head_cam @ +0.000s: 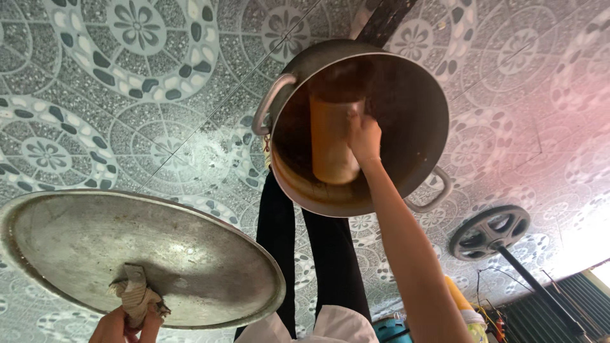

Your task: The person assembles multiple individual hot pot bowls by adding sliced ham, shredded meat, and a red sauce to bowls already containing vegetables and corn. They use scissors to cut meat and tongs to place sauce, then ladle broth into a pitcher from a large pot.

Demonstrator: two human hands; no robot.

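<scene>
A large metal pot point(413, 101) with two side handles stands on the patterned floor in front of my black-trousered legs. Its inside is stained brown. My right hand point(364, 138) reaches down into the pot and grips a tall tan cup point(330, 140) by its side. My left hand point(124, 327) at the lower left holds a wide, round metal lid point(140, 248) through a rag point(136, 298) bunched at its near edge. The lid is held off to the left of the pot, with its dull inner face towards me.
Grey floor tiles point(127, 95) with round flower patterns fill the view. A dark wheel-shaped disc on a black bar point(489, 232) lies at the right. A yellow and teal object point(464, 311) sits at the bottom, and a dark green ribbed panel point(565, 298) fills the bottom right corner.
</scene>
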